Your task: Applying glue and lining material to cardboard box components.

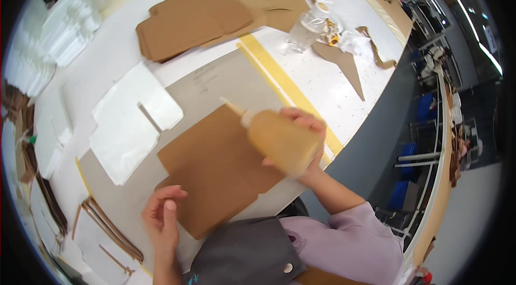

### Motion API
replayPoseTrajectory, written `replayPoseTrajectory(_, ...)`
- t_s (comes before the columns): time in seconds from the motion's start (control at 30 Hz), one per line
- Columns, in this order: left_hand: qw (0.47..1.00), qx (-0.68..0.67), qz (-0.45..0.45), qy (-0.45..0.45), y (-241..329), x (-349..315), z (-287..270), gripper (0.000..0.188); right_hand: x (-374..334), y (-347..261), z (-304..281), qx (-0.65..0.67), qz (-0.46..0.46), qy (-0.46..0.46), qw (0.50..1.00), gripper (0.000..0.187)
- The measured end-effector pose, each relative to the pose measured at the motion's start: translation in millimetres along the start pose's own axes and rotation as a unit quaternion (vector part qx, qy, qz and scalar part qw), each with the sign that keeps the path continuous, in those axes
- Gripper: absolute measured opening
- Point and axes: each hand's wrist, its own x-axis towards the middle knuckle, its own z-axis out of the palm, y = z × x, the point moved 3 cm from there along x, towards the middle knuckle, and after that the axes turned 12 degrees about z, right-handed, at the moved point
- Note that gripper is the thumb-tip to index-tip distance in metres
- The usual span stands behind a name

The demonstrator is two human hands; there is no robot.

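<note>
My right hand (305, 119) is wrapped round a squeeze bottle (282, 142) of yellowish stuff, slightly blurred. The bottle is tilted, its thin pale nozzle pointing to the far left. Beneath it, a brown flat cut panel (215, 177) with notched edges lies on a grey board (193, 81). At the panel's left edge hovers my left hand (161, 212), its fingers loosely bent, the thumb apart from them and nothing visible in it. A white cut panel (134, 121) with a narrow slot lies left of the brown one, partly on the board.
Stacked brown panels (193, 19) lie at the back. Right of them stands a clear plastic container (306, 30) beside crumpled scraps and a pointed brown offcut (341, 65). White stacks (72, 22) fill the far left, brown strips (110, 228) the near left. Yellow tape (274, 83) crosses the table.
</note>
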Motion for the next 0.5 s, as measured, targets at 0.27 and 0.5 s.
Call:
replayPoseTrajectory(0.27, 0.855, -0.384, -0.241, -0.251, 37, 13, 96, 0.078, 13, -27, -18, -0.164, -0.221, -0.216, 0.937, 0.057)
replayPoseTrajectory(0.5, 0.875, -0.299, -0.211, -0.316, 41, 20, 130, 0.084, 143, 124, -218, -0.389, 0.187, 0.241, 0.869, 0.063)
